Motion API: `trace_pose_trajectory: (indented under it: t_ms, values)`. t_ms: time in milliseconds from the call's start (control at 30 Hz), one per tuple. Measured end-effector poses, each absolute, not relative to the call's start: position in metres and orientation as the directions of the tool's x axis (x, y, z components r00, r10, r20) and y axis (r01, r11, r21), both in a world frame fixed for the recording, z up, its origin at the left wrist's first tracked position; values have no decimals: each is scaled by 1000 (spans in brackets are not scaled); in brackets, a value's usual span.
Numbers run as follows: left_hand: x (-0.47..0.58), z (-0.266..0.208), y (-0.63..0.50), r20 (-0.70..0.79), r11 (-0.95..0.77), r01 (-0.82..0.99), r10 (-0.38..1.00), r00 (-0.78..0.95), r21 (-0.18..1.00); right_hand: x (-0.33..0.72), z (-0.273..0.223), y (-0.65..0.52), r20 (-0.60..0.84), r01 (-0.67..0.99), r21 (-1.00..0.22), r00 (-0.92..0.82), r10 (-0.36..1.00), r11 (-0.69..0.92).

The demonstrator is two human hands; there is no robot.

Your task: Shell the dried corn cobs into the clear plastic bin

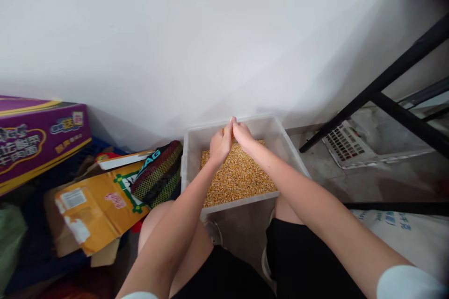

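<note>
Over corn kernels [238,173] in the plastic bin [242,201], my left hand [220,145] and right hand [243,136] are cupped together around some; I judge this scooping, next calling for snug palms.

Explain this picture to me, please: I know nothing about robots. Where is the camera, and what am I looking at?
There is no machine here. A camera worn on a person's head looks forward and down, so you see their bare left hand and right hand from above. The hands meet over a translucent bin of yellow kernels that look like corn. A little yellow shows between the hands, perhaps kernels, but the fingers hide most of it. The bin sits on the floor, with a mesh bag to its left and a white basket to its right.
</note>
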State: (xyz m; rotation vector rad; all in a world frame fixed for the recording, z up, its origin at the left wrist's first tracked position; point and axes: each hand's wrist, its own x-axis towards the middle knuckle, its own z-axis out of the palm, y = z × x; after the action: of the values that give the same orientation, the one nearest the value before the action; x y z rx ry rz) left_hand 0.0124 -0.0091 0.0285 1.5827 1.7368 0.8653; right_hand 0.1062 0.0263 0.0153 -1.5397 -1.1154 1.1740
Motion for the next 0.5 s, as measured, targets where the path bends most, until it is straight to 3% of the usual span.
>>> trace_pose_trajectory:
  t_ms: [133,267,433,500]
  values:
    - [10,25,-12,0,82,724,994,-112,685,103,17,21,-185,250,-945,121,975,-210]
    - [11,22,-11,17,60,805,996,-87,591,102,15,22,-241,129,-958,115,964,-255]
    - [18,21,-10,61,-42,815,998,9,577,96,8,24,-235,-43,-971,341,910,-234]
    - [19,22,-11,88,-87,821,995,46,564,96,6,24,-238,-87,-971,352,905,-222]
